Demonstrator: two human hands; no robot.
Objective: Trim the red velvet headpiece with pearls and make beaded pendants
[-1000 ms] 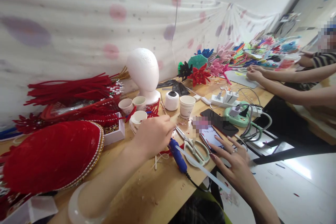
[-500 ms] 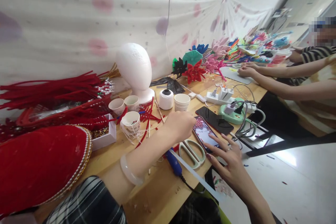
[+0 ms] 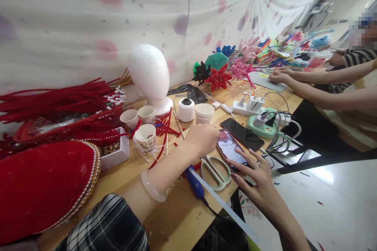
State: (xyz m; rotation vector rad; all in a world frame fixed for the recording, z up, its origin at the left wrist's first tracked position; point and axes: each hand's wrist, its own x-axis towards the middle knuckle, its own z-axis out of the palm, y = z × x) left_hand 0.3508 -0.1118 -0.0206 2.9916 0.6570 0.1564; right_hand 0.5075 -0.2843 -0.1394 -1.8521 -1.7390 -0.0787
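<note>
My left hand (image 3: 202, 139) is closed in a fist at the top left edge of a lit phone (image 3: 232, 150). Its fingers are turned away, so whatever they may hold is hidden. My right hand (image 3: 255, 174) has its fingers spread, the tips at the lower right of the lit screen. Just left of the lit phone lie scissors with pale green handles (image 3: 216, 173). A blue corded tool (image 3: 194, 183) sits below my left forearm, with a whitish strip (image 3: 221, 201) slanting beside it past the table edge. A dark phone (image 3: 242, 135) lies behind the lit one.
A white foam head (image 3: 149, 72), paper cups (image 3: 204, 113) and a thread spool (image 3: 186, 110) stand behind my left arm. At left is a red beaded piece (image 3: 47, 188). Plugged power strips (image 3: 262, 126) and a co-worker's hands (image 3: 279, 76) are at right.
The camera view has shifted slightly. My left forearm sits a little farther right in the picture, and the picture on the lit phone has changed a bit. Both hands stay by the phone.
</note>
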